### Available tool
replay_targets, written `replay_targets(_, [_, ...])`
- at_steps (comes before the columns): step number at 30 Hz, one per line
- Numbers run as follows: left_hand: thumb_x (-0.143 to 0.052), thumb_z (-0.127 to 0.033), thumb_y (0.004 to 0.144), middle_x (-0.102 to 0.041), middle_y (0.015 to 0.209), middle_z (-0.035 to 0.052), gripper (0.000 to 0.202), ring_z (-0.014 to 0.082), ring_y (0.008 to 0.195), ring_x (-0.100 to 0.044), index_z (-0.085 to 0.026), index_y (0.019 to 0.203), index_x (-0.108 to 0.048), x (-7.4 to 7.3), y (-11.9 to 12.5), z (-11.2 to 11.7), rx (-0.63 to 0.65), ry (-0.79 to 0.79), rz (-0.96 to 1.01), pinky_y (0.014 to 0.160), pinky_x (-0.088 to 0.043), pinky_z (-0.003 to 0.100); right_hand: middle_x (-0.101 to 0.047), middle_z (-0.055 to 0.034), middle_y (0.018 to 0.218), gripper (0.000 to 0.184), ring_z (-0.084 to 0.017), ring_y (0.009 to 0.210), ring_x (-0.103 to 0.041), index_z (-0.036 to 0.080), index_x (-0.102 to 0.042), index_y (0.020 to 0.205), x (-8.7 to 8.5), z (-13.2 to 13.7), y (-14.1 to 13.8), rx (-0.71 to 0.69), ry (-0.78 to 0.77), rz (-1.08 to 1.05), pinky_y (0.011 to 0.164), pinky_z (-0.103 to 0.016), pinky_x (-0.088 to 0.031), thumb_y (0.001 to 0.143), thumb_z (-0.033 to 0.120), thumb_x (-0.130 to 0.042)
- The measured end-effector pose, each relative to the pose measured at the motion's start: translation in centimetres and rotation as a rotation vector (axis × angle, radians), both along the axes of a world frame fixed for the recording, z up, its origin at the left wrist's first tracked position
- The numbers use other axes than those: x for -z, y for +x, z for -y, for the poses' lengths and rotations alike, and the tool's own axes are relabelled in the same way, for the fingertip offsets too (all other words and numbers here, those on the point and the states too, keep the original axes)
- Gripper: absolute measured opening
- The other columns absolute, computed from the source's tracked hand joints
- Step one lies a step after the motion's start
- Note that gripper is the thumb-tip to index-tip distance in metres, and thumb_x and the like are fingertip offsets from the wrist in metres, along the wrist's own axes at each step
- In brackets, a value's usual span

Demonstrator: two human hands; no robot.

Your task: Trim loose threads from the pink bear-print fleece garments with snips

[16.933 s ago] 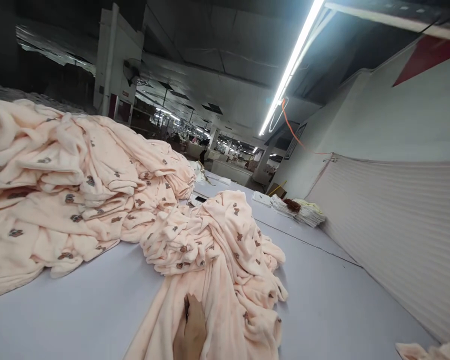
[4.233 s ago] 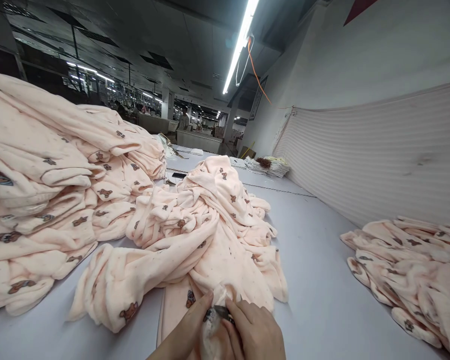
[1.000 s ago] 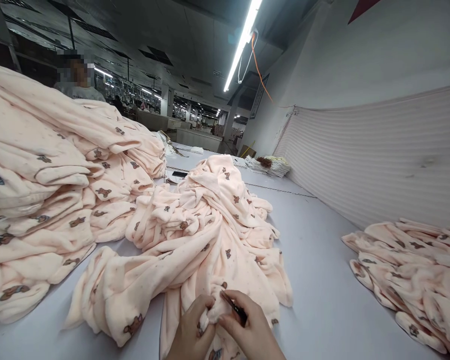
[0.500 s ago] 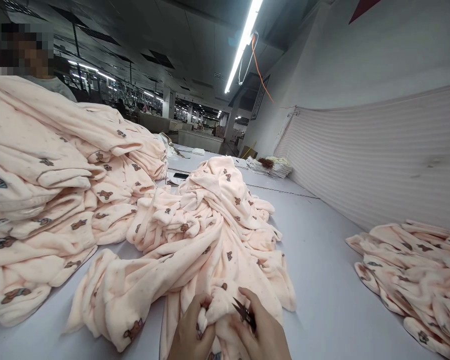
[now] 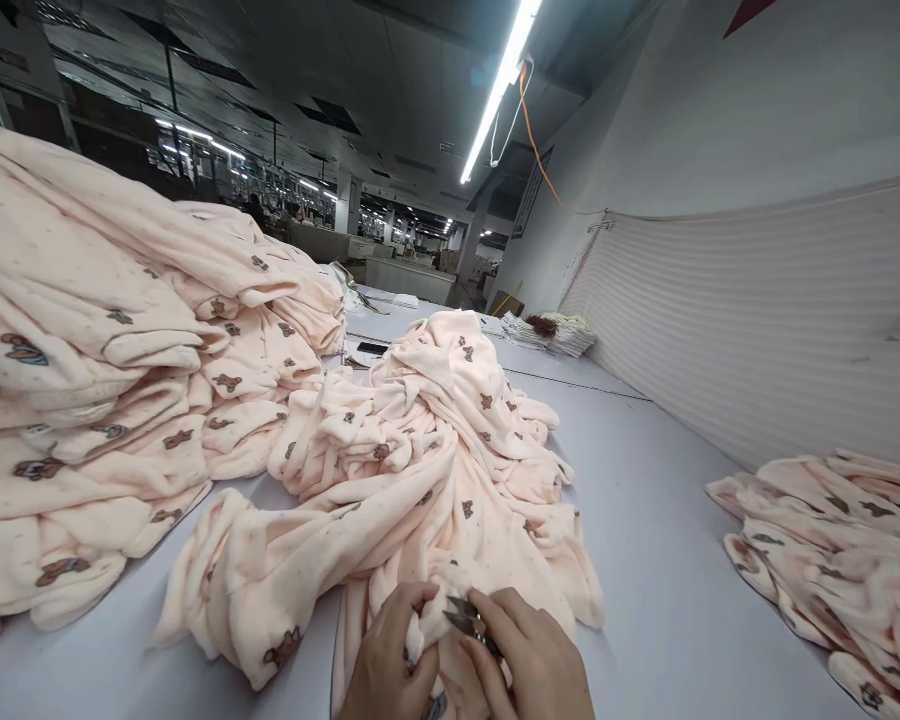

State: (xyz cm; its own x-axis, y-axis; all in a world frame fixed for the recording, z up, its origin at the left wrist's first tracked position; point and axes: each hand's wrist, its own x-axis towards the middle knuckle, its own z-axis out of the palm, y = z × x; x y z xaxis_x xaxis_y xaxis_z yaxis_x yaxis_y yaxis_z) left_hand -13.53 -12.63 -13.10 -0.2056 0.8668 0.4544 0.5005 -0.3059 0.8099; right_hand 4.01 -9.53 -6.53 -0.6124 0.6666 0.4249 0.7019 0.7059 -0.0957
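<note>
A peach fleece garment (image 5: 420,500) printed with small brown bears lies crumpled on the grey table (image 5: 645,560) in front of me. My left hand (image 5: 390,660) pinches a fold of this fleece at the bottom edge of the view. My right hand (image 5: 532,660) is closed on small dark thread snips (image 5: 465,618), whose blades point left at the pinched fold. Both hands touch the cloth and almost meet each other.
A tall stack of the same peach fleece (image 5: 105,380) fills the left side. A lower heap (image 5: 832,550) lies at the right by a ribbed white wall (image 5: 757,320). Papers (image 5: 555,333) sit far back on the table; a phone (image 5: 371,348) lies behind the garment.
The snips in my right hand have shifted left and closer to the fold that my left hand holds. The person seen behind the left stack is out of view now.
</note>
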Motion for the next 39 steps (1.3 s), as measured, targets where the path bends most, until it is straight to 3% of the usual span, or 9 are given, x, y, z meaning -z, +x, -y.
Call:
replay_targets(5, [-0.045, -0.009, 0.068, -0.068, 0.094, 0.0013, 0.039, 0.0192, 0.091, -0.064, -0.024, 0.101, -0.058, 0.0, 0.5, 0.0, -0.031, 0.034, 0.126, 0.082, -0.051, 0.029, -0.066, -0.0061, 0.084, 0.03, -0.018, 0.065, -0.061, 0.016, -0.055, 0.118, -0.1, -0.1, -0.5, -0.02, 0.222, 0.134, 0.054, -0.029, -0.039, 0.094, 0.024, -0.039])
replay_targets(12, [-0.048, -0.009, 0.072, -0.068, 0.096, 0.0022, 0.034, 0.019, 0.092, -0.064, -0.022, 0.102, -0.056, -0.3, 0.1, 0.1, 0.09, -0.036, 0.074, 0.081, -0.051, 0.028, -0.066, -0.0036, 0.085, 0.023, -0.018, 0.071, -0.063, 0.022, -0.057, 0.111, -0.5, 0.1, -1.0, -0.032, 0.047, 0.082, 0.06, -0.028, -0.042, 0.094, 0.025, -0.041])
replay_targets(18, [-0.046, -0.013, 0.071, -0.067, 0.095, 0.0013, 0.033, 0.0198, 0.093, -0.062, -0.024, 0.1, -0.059, -0.2, 0.7, 0.0, 0.01, -0.038, 0.242, 0.084, -0.048, 0.03, -0.067, -0.0018, 0.086, 0.023, -0.018, 0.069, -0.063, 0.026, -0.059, 0.107, 0.5, -0.2, -0.9, 0.065, -0.037, -0.038, 0.062, -0.028, -0.045, 0.094, 0.026, -0.041])
replay_targets(23, [-0.05, -0.015, 0.069, -0.065, 0.097, 0.0039, 0.031, 0.0227, 0.097, -0.059, -0.023, 0.097, -0.062, -1.3, 0.6, 0.0, -0.003, -0.046, 0.317, 0.086, -0.046, 0.032, -0.066, -0.0021, 0.088, 0.03, -0.02, 0.072, -0.064, 0.026, -0.057, 0.114, 1.9, -1.2, -0.7, 0.223, -0.135, -0.221, 0.062, -0.028, -0.046, 0.085, 0.031, -0.051])
replay_targets(25, [-0.055, -0.023, 0.072, -0.066, 0.096, 0.0046, 0.025, 0.0239, 0.096, -0.059, -0.022, 0.096, -0.064, -1.7, 0.3, -0.2, 0.046, -0.143, 0.456, 0.081, -0.047, 0.032, -0.067, 0.0001, 0.085, 0.021, -0.019, 0.073, -0.064, 0.027, -0.061, 0.098, 1.7, -2.2, -1.1, 0.241, -0.222, -0.262, 0.063, -0.026, -0.045, 0.082, 0.022, -0.047])
replay_targets(27, [-0.061, -0.036, 0.075, -0.067, 0.079, 0.002, 0.021, 0.0205, 0.078, -0.062, -0.019, 0.088, -0.065, -1.8, -0.3, -0.6, 0.154, -0.34, 0.709, 0.067, -0.048, 0.027, -0.067, 0.0018, 0.081, 0.019, -0.017, 0.073, -0.064, 0.025, -0.06, 0.086, 1.1, -3.3, -1.7, 0.271, -0.3, -0.314, 0.063, -0.025, -0.044, 0.08, 0.016, -0.045])
replay_targets(31, [-0.071, -0.043, 0.071, -0.055, 0.048, -0.0056, 0.028, 0.0105, 0.044, -0.051, -0.017, 0.068, -0.06, -1.8, -1.3, -1.4, 0.336, -0.541, 1.179, 0.048, -0.041, 0.021, -0.06, 0.0044, 0.066, 0.007, -0.015, 0.061, -0.058, 0.023, -0.055, 0.08, -0.2, -4.4, -2.5, 0.297, -0.413, -0.404, 0.057, -0.022, -0.041, 0.082, 0.021, -0.048])
replay_targets(35, [-0.073, -0.031, 0.071, -0.066, 0.06, 0.0006, 0.02, 0.0165, 0.056, -0.064, -0.015, 0.074, -0.062, -2.8, -1.4, -1.6, 0.366, -0.473, 1.464, 0.054, -0.048, 0.024, -0.067, 0.0004, 0.082, 0.014, -0.017, 0.076, -0.063, 0.024, -0.063, 0.088, -0.4, -3.1, -1.9, 0.154, -0.48, -0.439, 0.067, -0.023, -0.047, 0.085, 0.036, -0.055])
replay_targets(39, [-0.064, -0.025, 0.079, -0.073, 0.072, 0.0086, 0.017, 0.0236, 0.069, -0.071, -0.011, 0.088, -0.065, -3.6, -1.2, -1.4, 0.507, -0.533, 1.636, 0.066, -0.055, 0.032, -0.068, -0.0023, 0.105, 0.027, -0.017, 0.091, -0.065, 0.029, -0.063, 0.112, 0.3, -1.7, -1.9, 0.02, -0.338, -0.449, 0.077, -0.023, -0.049, 0.086, 0.032, -0.053])
